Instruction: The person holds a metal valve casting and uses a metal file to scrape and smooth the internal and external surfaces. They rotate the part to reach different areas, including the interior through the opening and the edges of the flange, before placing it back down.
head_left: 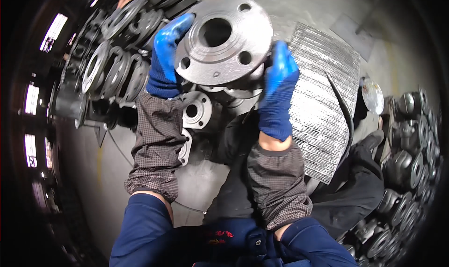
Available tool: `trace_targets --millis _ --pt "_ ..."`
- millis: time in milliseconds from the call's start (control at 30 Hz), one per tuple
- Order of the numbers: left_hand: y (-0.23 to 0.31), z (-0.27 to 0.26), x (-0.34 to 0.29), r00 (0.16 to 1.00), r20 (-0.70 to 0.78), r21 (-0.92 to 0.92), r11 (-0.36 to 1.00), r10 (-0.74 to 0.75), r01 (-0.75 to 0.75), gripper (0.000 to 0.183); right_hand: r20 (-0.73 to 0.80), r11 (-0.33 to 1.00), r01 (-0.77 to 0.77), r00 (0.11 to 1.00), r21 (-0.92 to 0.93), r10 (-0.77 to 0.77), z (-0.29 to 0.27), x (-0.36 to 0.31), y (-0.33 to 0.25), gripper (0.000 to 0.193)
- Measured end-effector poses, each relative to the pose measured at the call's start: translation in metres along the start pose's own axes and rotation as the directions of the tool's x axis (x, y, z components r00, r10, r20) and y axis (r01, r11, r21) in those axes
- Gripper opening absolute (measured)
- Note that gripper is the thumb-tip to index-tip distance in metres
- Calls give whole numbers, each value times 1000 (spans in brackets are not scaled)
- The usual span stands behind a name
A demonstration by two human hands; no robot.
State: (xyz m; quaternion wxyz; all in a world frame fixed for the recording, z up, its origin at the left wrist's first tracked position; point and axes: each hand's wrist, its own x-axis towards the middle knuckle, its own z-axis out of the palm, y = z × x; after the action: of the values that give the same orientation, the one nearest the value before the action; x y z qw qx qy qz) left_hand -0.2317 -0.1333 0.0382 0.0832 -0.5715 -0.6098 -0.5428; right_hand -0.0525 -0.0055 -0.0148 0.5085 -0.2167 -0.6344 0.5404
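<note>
Currently: left hand point(167, 56) and right hand point(278, 90) grip flange point(224, 40) rim | metal grating point(322, 103) right of flange | valve castings point(117, 66) left of flange

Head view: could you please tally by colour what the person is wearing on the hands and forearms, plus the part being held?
Blue gloves: 2, on the left hand and the right hand
Grey checked sleeve covers: 2
Grey metal flange, held up in both hands: 1
Total: 5

Valve body point(234, 91) mostly behind flange point(224, 38)
</note>
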Motion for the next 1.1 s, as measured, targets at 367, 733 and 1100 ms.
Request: trace_targets --millis 367,733,1100 --pt "-3 217 6 992 98 -2 997 -73 74 25 -145 953 -303 943 -5 299 -166 42 59 28" --pt "57 201 -6 887 460 94 996 -46 3 30 14 941 -339 941 6 339 -201 -6 70 31" --pt "72 165 -56 833 541 5 990 118 -143 41 398 931 -364 853 -10 338 -239 -27 43 38"
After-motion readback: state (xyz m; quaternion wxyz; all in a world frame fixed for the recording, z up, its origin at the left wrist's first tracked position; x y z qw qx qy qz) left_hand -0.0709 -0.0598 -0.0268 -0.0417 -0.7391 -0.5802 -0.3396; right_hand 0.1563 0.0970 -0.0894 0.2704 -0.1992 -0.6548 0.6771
